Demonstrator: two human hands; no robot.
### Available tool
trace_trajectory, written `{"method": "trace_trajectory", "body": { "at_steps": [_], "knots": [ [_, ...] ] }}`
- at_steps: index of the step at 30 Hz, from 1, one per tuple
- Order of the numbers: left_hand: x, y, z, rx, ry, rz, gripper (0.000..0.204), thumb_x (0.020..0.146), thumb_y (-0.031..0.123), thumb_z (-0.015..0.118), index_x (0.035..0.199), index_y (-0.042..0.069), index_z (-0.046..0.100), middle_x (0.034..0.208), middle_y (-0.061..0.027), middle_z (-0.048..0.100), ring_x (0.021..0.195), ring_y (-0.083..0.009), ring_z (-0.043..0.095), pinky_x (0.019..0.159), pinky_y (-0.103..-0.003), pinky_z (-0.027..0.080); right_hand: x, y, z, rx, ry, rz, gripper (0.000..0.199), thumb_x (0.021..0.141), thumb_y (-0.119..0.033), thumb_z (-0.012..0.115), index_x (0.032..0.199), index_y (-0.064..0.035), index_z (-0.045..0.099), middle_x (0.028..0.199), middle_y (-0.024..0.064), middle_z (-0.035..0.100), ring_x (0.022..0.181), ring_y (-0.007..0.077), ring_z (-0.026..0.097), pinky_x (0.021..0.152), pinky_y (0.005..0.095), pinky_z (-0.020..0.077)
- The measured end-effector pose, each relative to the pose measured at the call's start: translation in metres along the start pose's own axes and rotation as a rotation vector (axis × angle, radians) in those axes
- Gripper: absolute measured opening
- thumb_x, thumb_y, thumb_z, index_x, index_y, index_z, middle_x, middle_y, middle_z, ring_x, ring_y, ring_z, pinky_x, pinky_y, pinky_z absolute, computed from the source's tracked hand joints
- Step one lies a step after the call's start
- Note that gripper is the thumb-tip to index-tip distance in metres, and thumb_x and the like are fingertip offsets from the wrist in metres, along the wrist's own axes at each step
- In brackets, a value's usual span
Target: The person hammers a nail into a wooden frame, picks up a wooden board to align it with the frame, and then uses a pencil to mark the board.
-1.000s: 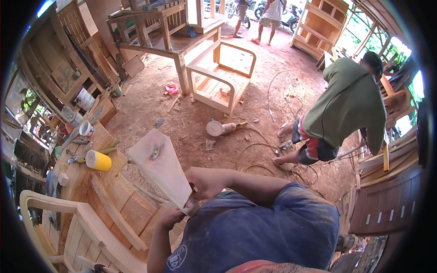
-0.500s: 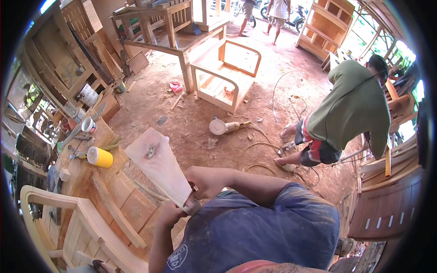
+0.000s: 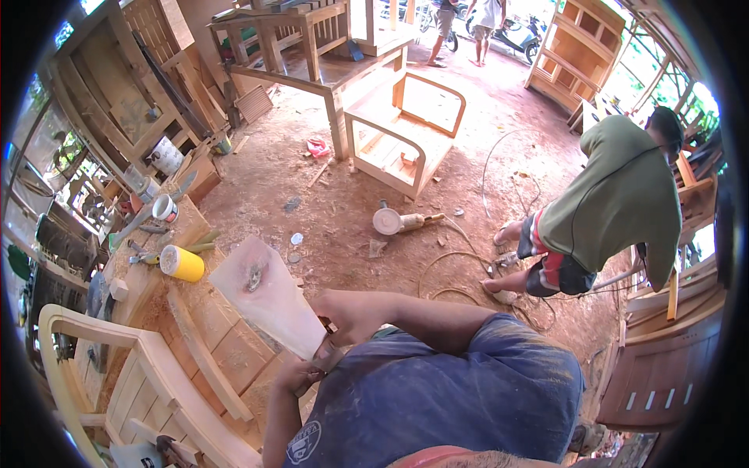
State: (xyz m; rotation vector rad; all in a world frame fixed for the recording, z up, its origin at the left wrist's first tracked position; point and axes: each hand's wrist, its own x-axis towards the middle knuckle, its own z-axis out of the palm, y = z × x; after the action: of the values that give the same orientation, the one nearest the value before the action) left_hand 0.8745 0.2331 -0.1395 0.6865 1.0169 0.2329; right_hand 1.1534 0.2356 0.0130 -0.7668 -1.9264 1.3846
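Note:
A pale, tapered wooden board [image 3: 269, 292] with a dark knot slants up and away in front of my chest. My right hand [image 3: 351, 316] is closed on the right edge of its narrow near end. Just below that end, my left hand [image 3: 295, 377] is closed on a small, flat, grey-brown piece [image 3: 331, 361]. The piece sits close against my shirt, and its kind is not plain. Part of the fingers of both hands is hidden.
Left of me stand a workbench [image 3: 226, 331], a yellow cup [image 3: 182, 264] and a wooden chair frame [image 3: 160, 374]. An angle grinder [image 3: 398, 221] and its cord lie on the dirt floor ahead. A stooping co-worker [image 3: 608, 203] is at the right, near an armchair frame [image 3: 409, 152].
My view has shifted a little, so the surroundings appear further right and lower. The board's far end has tipped slightly nearer. Both hands keep their holds, with my left hand slightly moved.

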Motion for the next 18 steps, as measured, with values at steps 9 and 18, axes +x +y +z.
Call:
{"method": "trace_trajectory", "body": {
  "at_steps": [9,18],
  "knots": [
    [0.003,0.021,0.020,0.189,0.045,0.253,0.038,0.081,0.008,0.073,0.119,0.004,0.066,0.097,-0.0019,0.068,0.075,-0.0107,0.062,0.064,-0.028,0.049,0.007,0.018,-0.012,-0.002,0.047,-0.055,0.052,0.079,-0.015,0.085,0.121,0.0023,0.060,0.104,0.0171,0.072,0.094,0.0261,0.071,0.083,0.0393,0.0548],
    [0.003,0.035,0.028,0.420,0.246,0.252,0.016,0.082,0.014,0.074,0.095,0.006,0.070,0.076,0.0046,0.062,0.062,-0.0057,0.052,0.056,-0.024,0.039,0.017,0.020,-0.043,0.028,0.012,-0.111,0.050,0.081,-0.017,0.085,0.119,0.0022,0.061,0.101,0.0169,0.073,0.094,0.0253,0.073,0.082,0.0382,0.0562]
  ]
}}
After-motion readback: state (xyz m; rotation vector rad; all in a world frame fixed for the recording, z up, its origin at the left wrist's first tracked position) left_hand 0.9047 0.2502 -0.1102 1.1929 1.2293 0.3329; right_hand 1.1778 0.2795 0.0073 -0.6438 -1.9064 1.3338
